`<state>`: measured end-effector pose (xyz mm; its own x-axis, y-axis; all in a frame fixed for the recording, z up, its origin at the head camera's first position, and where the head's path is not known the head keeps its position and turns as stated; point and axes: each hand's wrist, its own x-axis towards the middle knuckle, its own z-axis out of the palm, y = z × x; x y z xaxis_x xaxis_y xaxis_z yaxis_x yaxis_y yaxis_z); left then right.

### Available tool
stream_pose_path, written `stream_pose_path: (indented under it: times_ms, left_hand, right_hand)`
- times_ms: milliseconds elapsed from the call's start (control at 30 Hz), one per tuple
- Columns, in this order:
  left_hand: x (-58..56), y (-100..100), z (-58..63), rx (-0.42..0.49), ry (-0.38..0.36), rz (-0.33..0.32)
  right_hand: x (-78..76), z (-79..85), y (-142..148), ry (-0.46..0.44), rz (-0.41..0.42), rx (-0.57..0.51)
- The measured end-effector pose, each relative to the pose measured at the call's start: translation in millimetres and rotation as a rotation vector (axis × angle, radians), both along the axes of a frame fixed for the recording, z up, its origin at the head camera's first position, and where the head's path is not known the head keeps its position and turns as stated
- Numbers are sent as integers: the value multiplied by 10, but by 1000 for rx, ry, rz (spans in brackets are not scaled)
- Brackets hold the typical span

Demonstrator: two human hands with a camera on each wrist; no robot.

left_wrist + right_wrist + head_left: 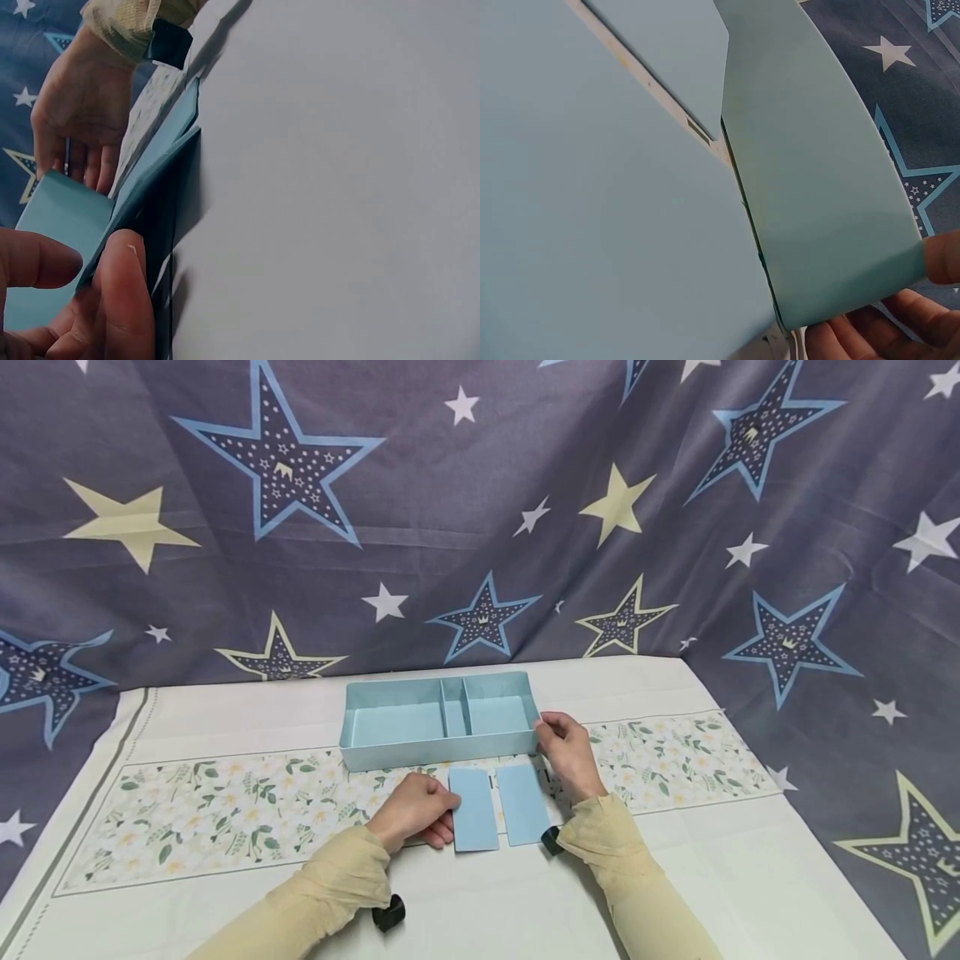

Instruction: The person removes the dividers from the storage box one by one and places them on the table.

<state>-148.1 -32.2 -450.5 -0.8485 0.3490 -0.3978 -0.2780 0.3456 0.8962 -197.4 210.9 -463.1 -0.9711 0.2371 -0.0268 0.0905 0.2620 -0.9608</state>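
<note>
both forearms reach in from the near edge of the surface [750,877], angling toward each other. the left hand [412,810] pinches the left edge of one blue panel [476,814], just beside a second panel [522,804]. the right hand [573,756] pinches the near right corner of the divided tray [442,750], toward the far edge.

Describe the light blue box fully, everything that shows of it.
The light blue box is long, shallow and open-topped, with rounded corners and a smooth, matt, plastic-like look. Two dividers part it into a wide left compartment, a narrow middle one and a medium right one. It stands upright on the white flowered cloth, beyond two blue panels. The right hand holds its near right corner.
</note>
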Motion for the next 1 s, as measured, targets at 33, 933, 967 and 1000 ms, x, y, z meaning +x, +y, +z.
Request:
stream_pose_path:
  times_ms: [33, 933, 967, 1000]
  left_hand:
    - [-3, -6, -2, -1, -2, -1]
    - [5, -90, 23, -26, 26, -31]
    - [7, -92, 27, -24, 29, -32]
    - [8, -92, 31, -22, 29, -31]
  right_hand:
    - [6, -1, -7, 1, -8, -3]
    - [-176, -351, 80, 42, -31, 29]
    - [-153, -309, 70, 35, -27, 28]
    - [-132, -270, 60, 32, -17, 27]
